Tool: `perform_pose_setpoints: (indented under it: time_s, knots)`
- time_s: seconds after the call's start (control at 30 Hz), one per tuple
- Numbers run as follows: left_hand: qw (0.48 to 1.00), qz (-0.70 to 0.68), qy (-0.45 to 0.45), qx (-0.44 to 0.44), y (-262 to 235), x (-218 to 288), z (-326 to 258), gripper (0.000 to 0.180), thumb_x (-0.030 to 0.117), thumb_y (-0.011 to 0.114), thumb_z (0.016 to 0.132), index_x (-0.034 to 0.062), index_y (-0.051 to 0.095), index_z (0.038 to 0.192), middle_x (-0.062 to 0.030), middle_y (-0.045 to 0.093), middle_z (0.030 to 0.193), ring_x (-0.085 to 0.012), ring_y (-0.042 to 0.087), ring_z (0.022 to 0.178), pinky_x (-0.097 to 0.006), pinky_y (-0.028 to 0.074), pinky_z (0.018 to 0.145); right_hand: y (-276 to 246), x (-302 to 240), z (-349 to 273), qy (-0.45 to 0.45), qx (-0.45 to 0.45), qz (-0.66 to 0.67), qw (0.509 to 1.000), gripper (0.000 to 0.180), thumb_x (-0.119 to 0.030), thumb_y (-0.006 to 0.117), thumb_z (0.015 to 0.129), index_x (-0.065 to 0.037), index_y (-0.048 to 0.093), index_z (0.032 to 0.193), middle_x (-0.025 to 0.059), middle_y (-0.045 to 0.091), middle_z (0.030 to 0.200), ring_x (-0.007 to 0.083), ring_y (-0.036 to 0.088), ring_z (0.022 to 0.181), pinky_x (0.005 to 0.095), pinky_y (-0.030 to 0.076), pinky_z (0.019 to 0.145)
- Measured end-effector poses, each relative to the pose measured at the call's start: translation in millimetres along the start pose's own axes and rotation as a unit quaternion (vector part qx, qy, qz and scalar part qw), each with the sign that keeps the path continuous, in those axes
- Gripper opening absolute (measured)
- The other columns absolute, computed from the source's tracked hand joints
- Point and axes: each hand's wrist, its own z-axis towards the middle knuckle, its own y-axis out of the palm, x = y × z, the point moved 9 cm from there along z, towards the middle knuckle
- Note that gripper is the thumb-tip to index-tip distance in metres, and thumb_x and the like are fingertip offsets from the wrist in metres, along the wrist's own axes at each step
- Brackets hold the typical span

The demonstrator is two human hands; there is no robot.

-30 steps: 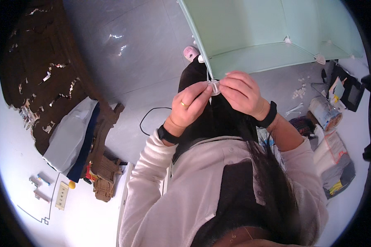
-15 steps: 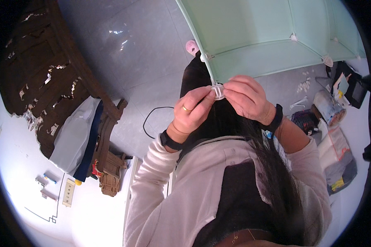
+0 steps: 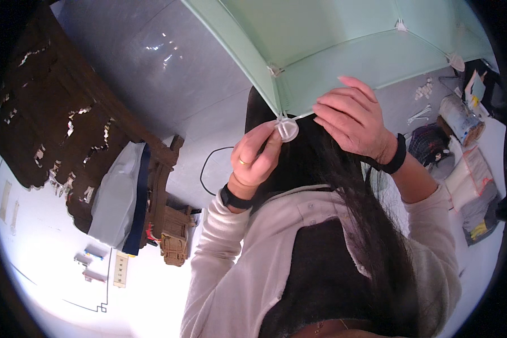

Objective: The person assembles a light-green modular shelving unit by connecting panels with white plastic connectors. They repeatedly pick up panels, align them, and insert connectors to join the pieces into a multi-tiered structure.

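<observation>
Two hands up, one black wristband on each. Left hand, one ring on it, pinches one small white round cap between thumb and fingertips, right at the corner of the pale green canopy. Right hand is loosely open, fingers resting flat on the canopy's edge just beside the cap, gripping nothing. Three more white rib tips show on the canopy. Beyond: grey floor with one black cable loop.
</observation>
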Motion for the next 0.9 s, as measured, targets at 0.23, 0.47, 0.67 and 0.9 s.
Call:
perform_pose_setpoints:
  time_s: [0.23,0.47,0.67,0.9]
  knots:
    - [0.997,-0.030,-0.073,-0.020,2,-4,-5,0.036,-0.012,0.076,0.071,0.0032,0.061,0.100,-0.0147,0.062,0.106,-0.0253,0.066,0.085,-0.030,0.057,0.069,2,7,-7,0.012,0.018,0.018,1.000,0.018,-0.009,0.065,0.075,-0.007,0.067,0.093,0.0023,0.062,0.092,0.0190,0.062,0.084,0.0381,0.047,0.098]
    - [0.996,0.017,-0.073,-0.047,2,-1,-8,0.039,-0.009,0.076,0.075,0.0051,0.057,0.106,-0.0172,0.061,0.108,-0.0250,0.064,0.090,-0.030,0.054,0.074,2,8,-9,0.006,0.008,0.028,1.000,0.016,-0.012,0.062,0.078,-0.007,0.066,0.093,0.0022,0.062,0.091,0.0181,0.062,0.086,0.0377,0.046,0.099]
    - [0.997,0.036,-0.062,-0.043,-2,-5,-14,0.040,-0.010,0.075,0.076,0.0064,0.057,0.107,-0.0166,0.062,0.108,-0.0252,0.064,0.090,-0.031,0.054,0.076,2,8,-10,-0.001,0.003,0.034,0.999,0.017,-0.012,0.061,0.079,-0.007,0.065,0.094,0.0025,0.062,0.092,0.0179,0.062,0.087,0.0380,0.046,0.100]
    - [0.996,0.033,-0.077,-0.031,0,-7,-17,0.035,-0.007,0.072,0.081,0.0074,0.054,0.107,-0.0177,0.062,0.107,-0.0248,0.063,0.089,-0.030,0.053,0.074,3,9,-10,0.004,-0.009,0.051,0.999,0.017,-0.012,0.060,0.078,-0.006,0.065,0.094,0.0025,0.061,0.092,0.0188,0.061,0.087,0.0394,0.046,0.099]
